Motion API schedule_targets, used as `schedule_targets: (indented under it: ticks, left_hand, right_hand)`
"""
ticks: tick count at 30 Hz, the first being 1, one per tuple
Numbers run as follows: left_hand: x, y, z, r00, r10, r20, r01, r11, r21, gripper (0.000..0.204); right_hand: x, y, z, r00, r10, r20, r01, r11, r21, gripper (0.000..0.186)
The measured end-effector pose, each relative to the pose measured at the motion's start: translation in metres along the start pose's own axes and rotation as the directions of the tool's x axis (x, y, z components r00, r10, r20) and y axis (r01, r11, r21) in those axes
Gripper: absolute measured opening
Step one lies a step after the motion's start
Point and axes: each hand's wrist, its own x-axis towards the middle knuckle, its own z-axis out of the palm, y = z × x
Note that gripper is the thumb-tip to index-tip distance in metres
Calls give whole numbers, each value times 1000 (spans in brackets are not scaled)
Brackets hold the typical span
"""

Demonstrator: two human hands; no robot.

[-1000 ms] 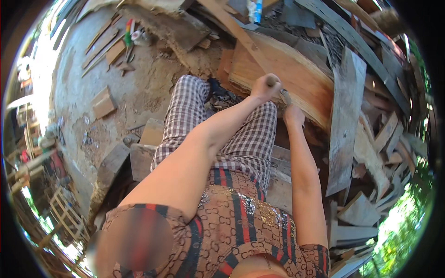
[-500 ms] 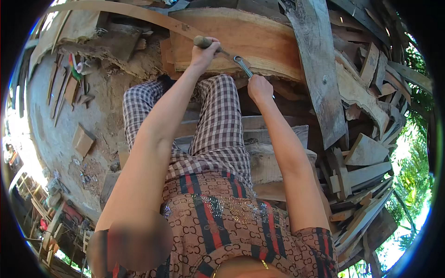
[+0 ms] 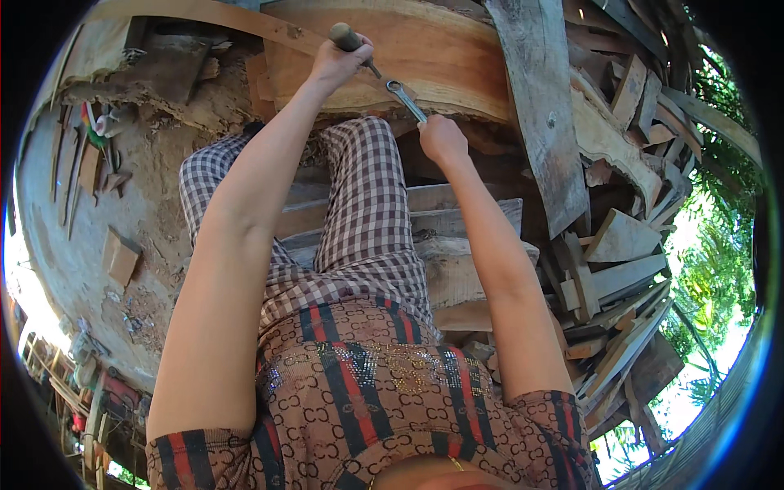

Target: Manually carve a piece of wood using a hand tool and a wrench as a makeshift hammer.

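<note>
My left hand (image 3: 335, 67) is closed around a tool with a thick, worn wooden handle (image 3: 345, 36). Its thin metal shank slants down to the right; I cannot tell what kind of tip it has. In my right hand (image 3: 443, 139) is a combination wrench (image 3: 406, 101), gripped near its lower end. The wrench's ring end points up and left, close to the shank's tip, and I cannot tell whether they touch. Both tools are over a broad wood slab (image 3: 433, 49). A long, curved tan strip (image 3: 204, 13) with a small hole runs behind my left hand.
A grey weathered plank (image 3: 539, 106) crosses the slab on the right. Beyond it, offcuts (image 3: 625, 237) are heaped. A wooden block (image 3: 121, 256) and several thin sticks lie on the dirty concrete floor (image 3: 175, 245) at left. My checked trouser legs (image 3: 363, 188) extend beneath the arms.
The whole view has shifted, so the scene sits further left and slightly higher. Both hands keep their grips, and the wrench's ring stays close to the shank's tip.
</note>
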Motion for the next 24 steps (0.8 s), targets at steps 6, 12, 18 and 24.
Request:
schedule_targets:
  ticks: [6,12,18,24]
  left_hand:
    - [-4,-9,7,963,250,96,-263,950,166,11]
    - [0,-11,5,961,223,164,-256,941,221,10]
    - [8,-35,1,921,381,86,-379,925,-40,10]
    - [3,-9,5,959,217,181,-254,943,217,12]
  right_hand:
    - [-26,-64,-127,860,-208,-465,369,883,289,26]
    - [-44,-79,-150,421,-294,-858,797,572,195,28]
    - [-41,-71,-129,768,-532,-355,583,811,46,31]
    - [-82,-107,-158,439,-369,-820,873,391,291,31]
